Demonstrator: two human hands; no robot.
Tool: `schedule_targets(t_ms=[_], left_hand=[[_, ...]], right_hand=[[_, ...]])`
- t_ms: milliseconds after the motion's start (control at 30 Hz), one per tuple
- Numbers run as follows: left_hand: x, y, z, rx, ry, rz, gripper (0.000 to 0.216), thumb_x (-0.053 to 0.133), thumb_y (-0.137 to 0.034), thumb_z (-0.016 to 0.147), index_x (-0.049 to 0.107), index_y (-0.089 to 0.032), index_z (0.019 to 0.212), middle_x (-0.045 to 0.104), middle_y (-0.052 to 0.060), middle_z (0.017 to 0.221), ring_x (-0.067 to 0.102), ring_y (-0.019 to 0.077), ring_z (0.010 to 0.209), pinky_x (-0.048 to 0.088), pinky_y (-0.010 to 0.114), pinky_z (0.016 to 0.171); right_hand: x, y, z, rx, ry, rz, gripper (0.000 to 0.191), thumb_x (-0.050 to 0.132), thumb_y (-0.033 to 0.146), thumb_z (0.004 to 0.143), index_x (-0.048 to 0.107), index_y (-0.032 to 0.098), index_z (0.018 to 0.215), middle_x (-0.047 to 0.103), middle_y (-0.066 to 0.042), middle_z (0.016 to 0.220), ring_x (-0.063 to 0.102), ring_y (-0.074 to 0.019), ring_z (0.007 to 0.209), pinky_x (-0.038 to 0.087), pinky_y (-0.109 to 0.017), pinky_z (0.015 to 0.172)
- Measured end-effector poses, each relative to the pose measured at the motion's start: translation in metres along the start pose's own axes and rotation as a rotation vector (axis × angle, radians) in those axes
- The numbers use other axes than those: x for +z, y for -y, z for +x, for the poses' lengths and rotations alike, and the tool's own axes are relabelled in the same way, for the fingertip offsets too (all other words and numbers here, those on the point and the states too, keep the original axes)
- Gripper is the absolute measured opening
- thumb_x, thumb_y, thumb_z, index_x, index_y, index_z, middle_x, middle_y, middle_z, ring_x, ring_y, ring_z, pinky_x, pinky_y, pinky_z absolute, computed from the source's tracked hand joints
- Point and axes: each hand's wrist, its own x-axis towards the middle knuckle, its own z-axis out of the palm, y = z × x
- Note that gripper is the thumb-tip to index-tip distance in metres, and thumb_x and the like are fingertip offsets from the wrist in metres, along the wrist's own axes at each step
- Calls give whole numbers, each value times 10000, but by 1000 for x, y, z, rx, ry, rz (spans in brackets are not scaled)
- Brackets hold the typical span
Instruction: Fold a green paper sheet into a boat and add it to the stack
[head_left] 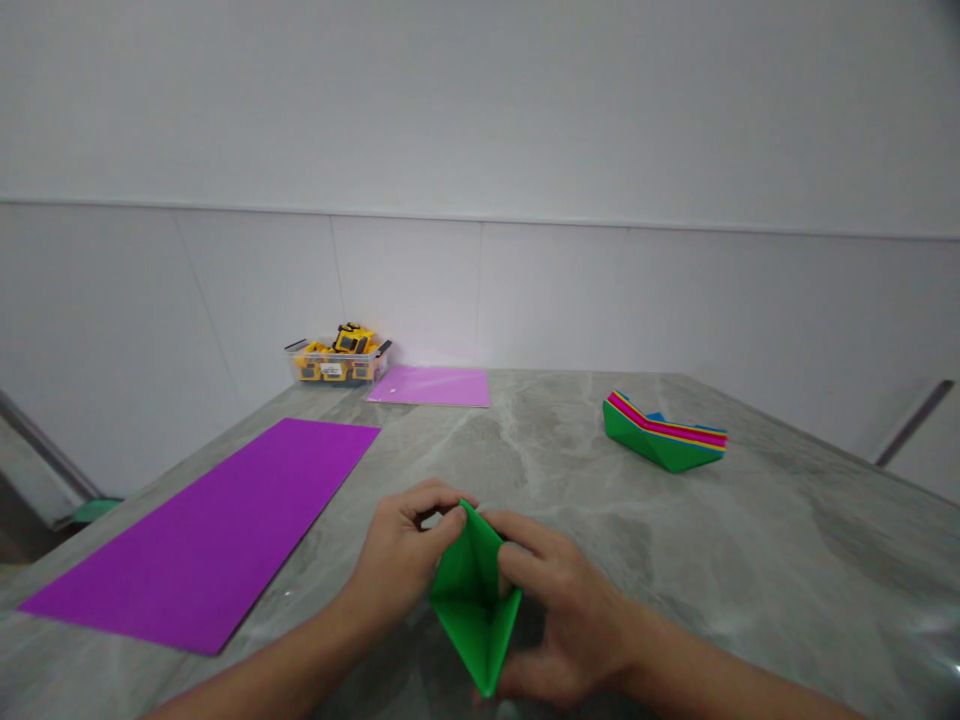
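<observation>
A folded green paper (471, 600) with a pointed lower tip sits near the front edge of the grey marble table (750, 560), held up between both hands. My left hand (401, 555) pinches its upper left corner with thumb and fingers. My right hand (570, 610) grips its right side, with the fingers curled round the paper's edge.
A large purple sheet (217, 530) lies at the left. A lighter purple sheet (431, 386) lies at the back, next to a clear box of yellow toy vehicles (339, 360). A stack of folded paper boats (664, 435), green outermost, rests at the right. Chair backs show at both sides.
</observation>
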Motion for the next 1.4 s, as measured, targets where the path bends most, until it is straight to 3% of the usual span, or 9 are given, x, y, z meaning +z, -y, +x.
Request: schedule_targets(t_ms=[233,467,700,933,1133,1267,1400], left_hand=[[-2,-2,-3,-17,73,-80,166,677,-300,800,779,-181,743,682,28,724,595,176,717,441,265,675],[-4,-5,-6,31,131,-81,211,692,-344,814,786,-174,731,687,46,751,606,186,742,442,265,679],[0,3,-6,4,132,-75,191,686,-343,806,759,-167,813,706,44,793,627,198,775,470,272,693],[0,7,-2,-33,73,-84,177,709,-324,788,749,-161,844,742,53,831,655,213,809,500,293,743],[0,10,0,-126,14,-188,227,730,-361,771,716,-151,856,744,67,839,671,205,760,518,292,683],[2,6,-1,-240,-9,-261,282,766,-391,719,699,-146,841,720,42,754,652,179,661,508,269,599],[3,6,-2,-238,15,-289,256,792,-355,691,689,-149,805,694,17,708,632,158,643,495,256,597]], right_hand=[[-4,6,1,-30,-78,36,318,633,490,810,460,224,791,579,-34,792,543,-167,682,444,-286,588],[-6,12,-4,75,-220,-52,337,656,471,820,424,231,860,560,27,696,498,-122,571,416,-248,547],[-3,1,-11,172,-198,-81,471,736,490,748,450,230,1017,628,-3,819,599,-154,661,461,-261,602],[-2,-3,-10,161,-135,28,798,809,483,685,383,227,1309,640,-123,1176,657,-268,1031,534,-369,832],[-5,0,-5,159,-58,57,864,812,431,675,375,232,1394,598,-141,1307,613,-296,1166,500,-422,951],[-4,-2,-6,140,-59,33,862,816,432,667,396,226,1391,609,-145,1297,617,-301,1162,506,-418,942],[-5,-2,-7,123,-76,34,827,799,458,696,405,220,1383,629,-147,1272,639,-293,1129,518,-414,926]])
